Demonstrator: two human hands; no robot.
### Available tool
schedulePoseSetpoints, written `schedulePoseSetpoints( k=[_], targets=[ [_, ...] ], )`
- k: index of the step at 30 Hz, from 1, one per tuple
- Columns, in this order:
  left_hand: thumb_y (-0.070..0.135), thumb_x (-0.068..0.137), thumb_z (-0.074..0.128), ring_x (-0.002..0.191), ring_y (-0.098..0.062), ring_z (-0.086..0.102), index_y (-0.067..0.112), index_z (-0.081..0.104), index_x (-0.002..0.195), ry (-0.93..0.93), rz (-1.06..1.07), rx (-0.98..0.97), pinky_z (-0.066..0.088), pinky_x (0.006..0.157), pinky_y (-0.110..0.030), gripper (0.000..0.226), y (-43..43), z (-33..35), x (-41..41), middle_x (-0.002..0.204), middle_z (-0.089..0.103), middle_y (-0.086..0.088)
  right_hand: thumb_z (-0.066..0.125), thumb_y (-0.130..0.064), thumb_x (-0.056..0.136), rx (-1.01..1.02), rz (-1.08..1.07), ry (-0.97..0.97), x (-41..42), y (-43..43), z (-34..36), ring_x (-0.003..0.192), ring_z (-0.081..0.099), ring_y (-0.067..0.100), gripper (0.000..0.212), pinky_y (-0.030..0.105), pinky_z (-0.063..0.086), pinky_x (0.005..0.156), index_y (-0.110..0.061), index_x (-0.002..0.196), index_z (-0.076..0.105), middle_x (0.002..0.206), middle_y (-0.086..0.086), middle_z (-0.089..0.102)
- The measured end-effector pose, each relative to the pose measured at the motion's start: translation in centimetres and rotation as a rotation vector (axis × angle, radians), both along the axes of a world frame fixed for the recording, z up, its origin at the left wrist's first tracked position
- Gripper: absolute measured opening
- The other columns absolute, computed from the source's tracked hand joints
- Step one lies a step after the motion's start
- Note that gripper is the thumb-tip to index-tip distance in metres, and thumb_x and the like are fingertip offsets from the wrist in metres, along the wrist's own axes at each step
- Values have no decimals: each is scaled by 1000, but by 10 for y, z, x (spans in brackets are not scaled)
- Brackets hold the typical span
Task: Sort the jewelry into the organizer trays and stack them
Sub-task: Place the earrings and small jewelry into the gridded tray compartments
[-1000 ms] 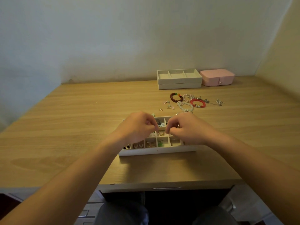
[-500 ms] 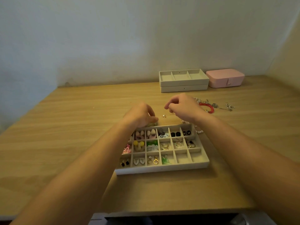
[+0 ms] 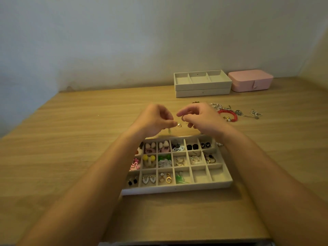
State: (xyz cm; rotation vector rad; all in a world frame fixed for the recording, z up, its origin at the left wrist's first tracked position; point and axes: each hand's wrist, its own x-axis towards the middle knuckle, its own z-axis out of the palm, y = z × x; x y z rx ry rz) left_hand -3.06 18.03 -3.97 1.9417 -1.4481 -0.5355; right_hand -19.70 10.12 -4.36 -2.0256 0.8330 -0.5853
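Head — left hand [image 3: 156,119] nearer right hand [image 3: 200,119] pinching earring [image 3: 182,118].

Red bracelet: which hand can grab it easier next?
Probably the right hand: the red bracelet lies just beside it, while the left hand is farther, past the right one. Its fingers seem to pinch a small piece.

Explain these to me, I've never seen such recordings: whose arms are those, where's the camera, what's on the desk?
No machine here: a person works bare-handed, filmed by a camera on their head looking down. On the wooden desk sits a divided tray of earrings; behind are two stacked trays, a pink box and loose bracelets. The right hand pinches a tiny metal piece; the left hand touches a gold heart charm with its fingertips; lifted or not, I cannot tell.
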Motion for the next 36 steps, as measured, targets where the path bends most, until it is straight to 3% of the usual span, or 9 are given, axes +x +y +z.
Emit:
schedulePoseSetpoints(
  k=[4, 8, 18, 25, 29, 36],
  targets=[
    [22, 84, 79, 72, -12, 70, 13, 71, 90, 325, 46, -175, 59, 68, -27, 13, 18, 15, -7, 81, 74, -3, 62, -10, 97, 98, 96, -68, -6, 8, -2, 103, 67, 8, 36, 28, 59, 84, -26, 129, 64, 115, -8, 69],
    [20, 85, 76, 75, -16, 74, 8, 70, 96, 504, 65, -277, 61, 70, -27, 17, 29, 18, -18, 81, 76, -4, 70, -16, 95, 190, 143, -184, -10, 15, 1, 93, 75, 14, 33, 32, 62, 82, -20, 128, 65, 104, -2, 76],
    [22, 86, 75, 73, -18, 73, 7, 70, 95, 515, 93, -321, 60, 66, -27, 18, 43, 13, -24, 82, 76, -7, 74, -14, 92, 12, 103, -294, -6, 29, 4, 75, 76, 18, 21, 35, 64, 70, -10, 112, 71, 85, 3, 78],
    [22, 90, 72, 83, -16, 73, 13, 70, 102, 584, 70, -299, 59, 69, -27, 15, 49, 9, -24, 90, 77, -2, 69, -13, 95, 109, 66, -314, -8, 28, 3, 75, 77, 19, 22, 34, 64, 67, -9, 116, 72, 86, 3, 79],
    [18, 82, 79, 86, -13, 73, 19, 70, 103, 511, 68, -295, 60, 73, -27, 22, 50, 7, -28, 93, 77, 3, 66, -10, 97, 105, 55, -288, -8, 26, 1, 75, 77, 19, 20, 34, 64, 67, -12, 117, 72, 87, 3, 79],
    [9, 88, 73, 88, -20, 73, 17, 71, 103, 564, 118, -307, 62, 79, -33, 17, 48, 6, -26, 91, 76, -2, 64, -14, 99, 70, 33, -288, -7, 28, 1, 71, 76, 18, 24, 32, 63, 64, -12, 122, 67, 84, 1, 79]
  ],
)
